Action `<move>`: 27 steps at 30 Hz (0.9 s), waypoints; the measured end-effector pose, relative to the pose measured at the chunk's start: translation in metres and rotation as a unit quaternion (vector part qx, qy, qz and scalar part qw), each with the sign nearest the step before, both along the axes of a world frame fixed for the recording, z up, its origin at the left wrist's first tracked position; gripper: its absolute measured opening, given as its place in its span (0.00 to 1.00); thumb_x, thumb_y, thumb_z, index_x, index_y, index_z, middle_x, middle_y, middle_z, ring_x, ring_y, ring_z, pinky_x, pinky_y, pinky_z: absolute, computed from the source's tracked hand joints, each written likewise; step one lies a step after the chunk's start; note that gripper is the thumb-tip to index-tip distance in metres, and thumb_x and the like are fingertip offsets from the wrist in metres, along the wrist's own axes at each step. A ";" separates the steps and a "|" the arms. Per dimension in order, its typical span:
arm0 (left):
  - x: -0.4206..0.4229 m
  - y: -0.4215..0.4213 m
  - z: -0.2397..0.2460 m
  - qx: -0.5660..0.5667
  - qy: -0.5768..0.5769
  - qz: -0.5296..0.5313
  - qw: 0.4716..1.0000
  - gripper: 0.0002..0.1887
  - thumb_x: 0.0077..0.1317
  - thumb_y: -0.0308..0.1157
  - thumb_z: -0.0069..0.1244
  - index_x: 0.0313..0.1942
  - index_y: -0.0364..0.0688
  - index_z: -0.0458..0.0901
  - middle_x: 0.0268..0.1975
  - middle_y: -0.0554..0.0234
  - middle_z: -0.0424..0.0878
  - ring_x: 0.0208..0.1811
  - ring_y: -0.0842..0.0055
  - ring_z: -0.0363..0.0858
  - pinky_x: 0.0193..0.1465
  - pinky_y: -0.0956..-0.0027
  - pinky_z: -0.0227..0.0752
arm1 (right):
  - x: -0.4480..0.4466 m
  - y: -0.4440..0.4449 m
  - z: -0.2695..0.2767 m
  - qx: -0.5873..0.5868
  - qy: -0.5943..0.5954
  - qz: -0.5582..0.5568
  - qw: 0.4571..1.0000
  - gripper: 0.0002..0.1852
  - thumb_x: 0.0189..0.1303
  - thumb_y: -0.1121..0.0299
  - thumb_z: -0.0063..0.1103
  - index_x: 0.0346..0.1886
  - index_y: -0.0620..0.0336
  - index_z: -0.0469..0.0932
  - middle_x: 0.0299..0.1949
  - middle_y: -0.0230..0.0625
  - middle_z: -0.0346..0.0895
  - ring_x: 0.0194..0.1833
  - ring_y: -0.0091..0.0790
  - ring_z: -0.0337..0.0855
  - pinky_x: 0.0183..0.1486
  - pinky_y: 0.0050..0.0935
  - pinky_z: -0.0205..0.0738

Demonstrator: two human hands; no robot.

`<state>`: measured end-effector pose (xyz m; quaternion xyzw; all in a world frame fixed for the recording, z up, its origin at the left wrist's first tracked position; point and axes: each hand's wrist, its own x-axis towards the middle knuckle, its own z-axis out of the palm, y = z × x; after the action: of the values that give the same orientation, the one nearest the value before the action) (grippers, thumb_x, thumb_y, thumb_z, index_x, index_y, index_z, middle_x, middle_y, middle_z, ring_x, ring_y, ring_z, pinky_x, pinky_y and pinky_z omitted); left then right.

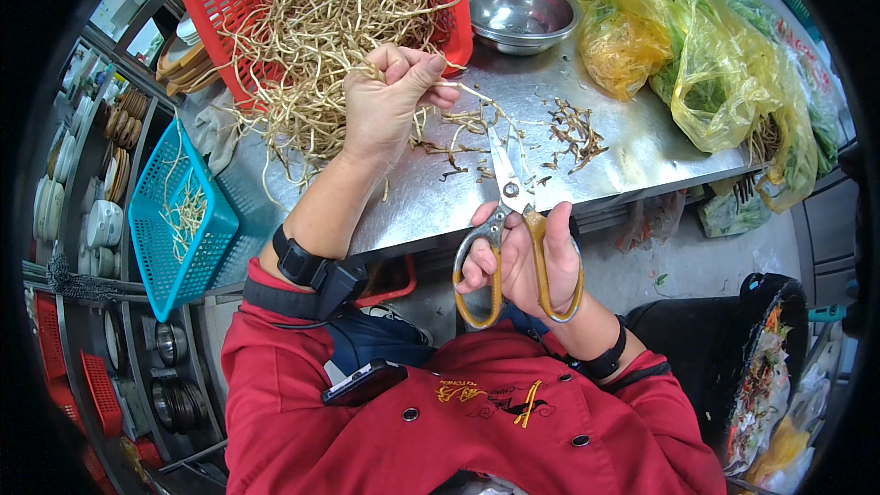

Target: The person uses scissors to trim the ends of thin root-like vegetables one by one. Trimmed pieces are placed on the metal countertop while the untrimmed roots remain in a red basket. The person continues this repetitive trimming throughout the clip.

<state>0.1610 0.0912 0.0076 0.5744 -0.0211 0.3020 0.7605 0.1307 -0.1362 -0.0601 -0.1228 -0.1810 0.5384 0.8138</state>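
Note:
My left hand (395,93) pinches a pale, thin root (481,95) that slants down to the right. Scissors (511,185) with worn yellow-brown handles are held in my right hand (526,261), fingers through the loops. Their blades are slightly apart, with the root's end beside the tips. Behind my left hand, a heap of long pale roots (330,20) fills a red plastic basket (216,3) and spills over its front onto the steel table (426,210). Dark trimmed root bits (576,134) lie to the right of the scissors' tips.
A teal plastic basket (223,216) with a few roots stands at left. Stacked steel bowls (526,14) and yellow plastic bags of greens (722,82) sit along the back and right. Below right is a black bin (687,337) with scraps. Shelves of dishes line the left.

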 end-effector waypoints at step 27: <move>-0.001 0.001 0.001 0.036 -0.037 0.021 0.998 0.19 0.65 0.21 0.56 0.24 0.43 0.61 0.36 0.52 0.81 0.29 0.71 0.86 0.29 0.71 0.84 | -0.005 -0.002 0.000 -0.030 0.002 0.006 1.000 0.43 0.65 0.29 0.29 0.61 0.63 0.62 0.31 0.37 0.70 0.39 0.42 0.80 0.50 0.48 0.80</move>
<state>0.1600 0.0920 0.0084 0.5900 -0.0476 0.3381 0.7316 0.1253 -0.1383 -0.0604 -0.1450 -0.1641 0.5484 0.8070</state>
